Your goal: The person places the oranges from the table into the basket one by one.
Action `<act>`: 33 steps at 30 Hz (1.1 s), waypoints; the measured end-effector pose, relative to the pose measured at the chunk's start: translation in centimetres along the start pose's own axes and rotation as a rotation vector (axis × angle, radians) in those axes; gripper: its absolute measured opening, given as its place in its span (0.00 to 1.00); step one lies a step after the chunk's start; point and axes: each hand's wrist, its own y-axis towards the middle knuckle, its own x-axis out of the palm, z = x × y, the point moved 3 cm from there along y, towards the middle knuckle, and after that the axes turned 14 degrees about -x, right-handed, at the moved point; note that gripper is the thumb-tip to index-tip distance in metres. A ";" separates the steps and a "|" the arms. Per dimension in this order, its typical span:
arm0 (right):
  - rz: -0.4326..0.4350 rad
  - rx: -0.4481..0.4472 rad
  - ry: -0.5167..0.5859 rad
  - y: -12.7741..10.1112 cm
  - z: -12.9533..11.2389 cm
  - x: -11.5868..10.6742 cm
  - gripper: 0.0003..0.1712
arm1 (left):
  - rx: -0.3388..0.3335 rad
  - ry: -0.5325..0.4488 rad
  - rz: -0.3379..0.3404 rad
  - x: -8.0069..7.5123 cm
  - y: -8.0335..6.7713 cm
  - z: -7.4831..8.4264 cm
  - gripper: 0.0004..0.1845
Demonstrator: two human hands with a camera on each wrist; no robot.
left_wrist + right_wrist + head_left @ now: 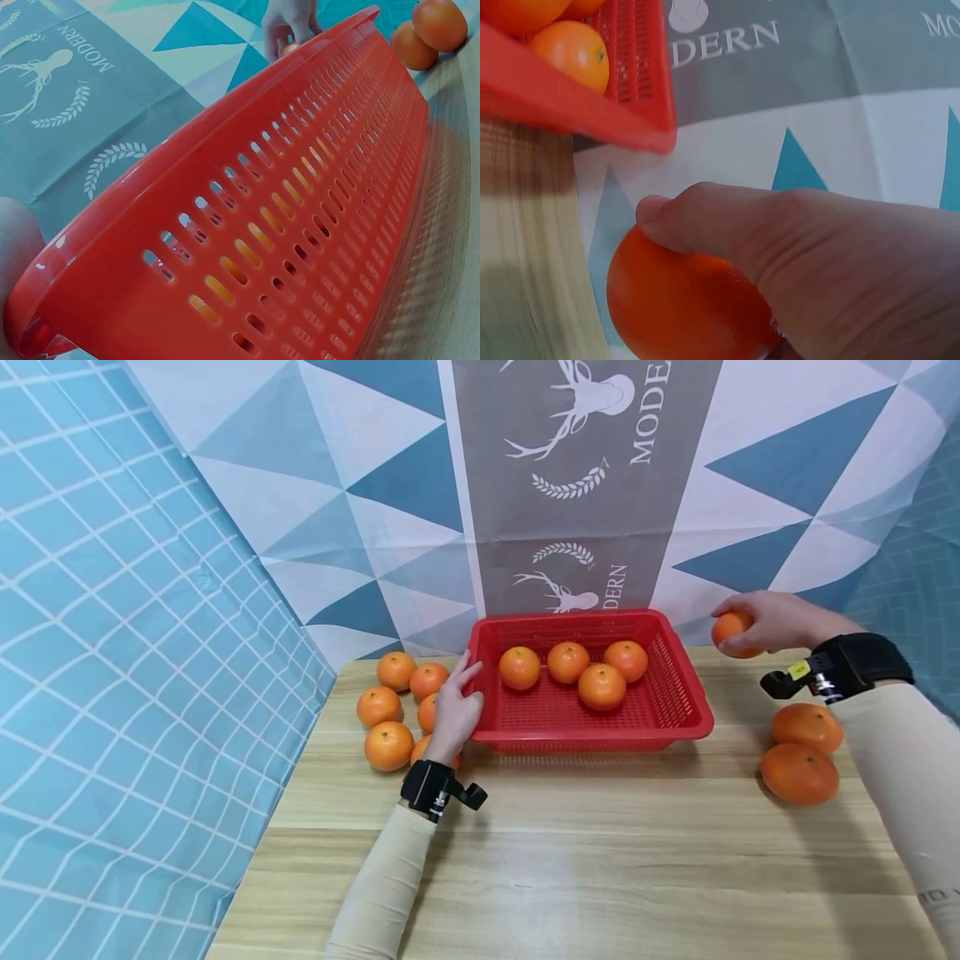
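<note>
A red perforated basket (675,693) stands on the wooden table and holds several oranges (602,686). My left hand (471,681) holds the basket's left rim, fingers laid over the edge; the left wrist view shows the basket wall (285,225) close up, with a fingertip (15,255) at its corner. To the right of the basket, near the backdrop, my right hand (738,618) grips one orange (729,631) just above the table. In the right wrist view the fingers (780,247) curl over that orange (682,300), and the basket corner (570,105) is at the upper left.
Several loose oranges (388,745) lie left of the basket beside my left hand. Two more oranges (801,772) sit at the table's right edge by my right forearm. A patterned cloth backdrop (585,485) hangs right behind the table. The table front (600,877) is bare wood.
</note>
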 end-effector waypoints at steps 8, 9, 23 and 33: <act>0.001 -0.046 -0.010 1.7 -1.8 -0.2 0.35 | 0.002 0.023 0.005 0.1 1.1 -0.8 0.34; 0.002 -0.047 -0.013 1.9 -2.0 -0.2 0.35 | 0.003 0.023 0.008 0.2 1.2 -0.9 0.34; 0.006 -0.144 -0.026 4.6 -6.3 0.7 0.36 | 0.001 -0.009 -0.007 0.0 0.2 -0.1 0.35; -0.027 -0.192 -0.060 6.7 -9.5 2.4 0.34 | -0.015 0.009 -0.005 -0.1 -1.0 0.9 0.35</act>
